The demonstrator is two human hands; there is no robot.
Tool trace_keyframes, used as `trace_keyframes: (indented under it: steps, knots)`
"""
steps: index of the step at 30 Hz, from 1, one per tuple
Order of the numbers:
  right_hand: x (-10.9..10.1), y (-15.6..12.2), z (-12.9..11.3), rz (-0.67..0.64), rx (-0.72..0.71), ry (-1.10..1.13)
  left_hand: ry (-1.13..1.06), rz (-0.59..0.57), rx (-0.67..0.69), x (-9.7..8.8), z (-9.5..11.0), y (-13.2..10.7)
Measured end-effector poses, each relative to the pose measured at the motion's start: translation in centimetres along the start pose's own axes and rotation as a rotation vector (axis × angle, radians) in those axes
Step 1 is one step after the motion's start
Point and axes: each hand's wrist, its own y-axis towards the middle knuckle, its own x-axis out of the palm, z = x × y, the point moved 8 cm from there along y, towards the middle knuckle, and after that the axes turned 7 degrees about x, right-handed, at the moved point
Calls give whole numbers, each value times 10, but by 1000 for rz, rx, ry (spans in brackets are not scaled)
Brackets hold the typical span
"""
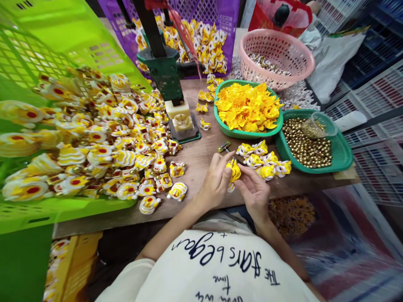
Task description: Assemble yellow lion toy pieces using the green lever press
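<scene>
Over the front edge of the wooden table [201, 155], my left hand [216, 181] and my right hand [254, 193] both pinch one small yellow toy piece [234, 170] between their fingertips. Just beyond the hands lies a small cluster of yellow-and-white lion-head toys [263, 159]. A short metal part [223, 147] rests on the table near my left thumb. A green tray of yellow plastic pieces [247, 108] and a green tray of small brass bells [307, 144] stand behind the cluster.
A tipped green crate [47, 54] spills a large heap of lion-head toys [110, 138] across the table's left. A green hand press [165, 71] stands at centre back, before a purple crate [220, 16]. A pink basket [277, 54] sits at back right; stacked crates [371, 96] fill the right side.
</scene>
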Motion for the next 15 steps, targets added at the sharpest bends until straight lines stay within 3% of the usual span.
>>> trace_keyframes:
  steps: [4, 9, 15]
  knots:
    - [1, 0, -8, -3, -95, -20, -16, -39, 8, -1, 0, 1]
    - [6, 5, -2, -40, -102, -24, -4, -99, -54, 0, -10, 2]
    - [20, 21, 24, -92, 25, -60, -2, 16, -182, 0, -42, 0]
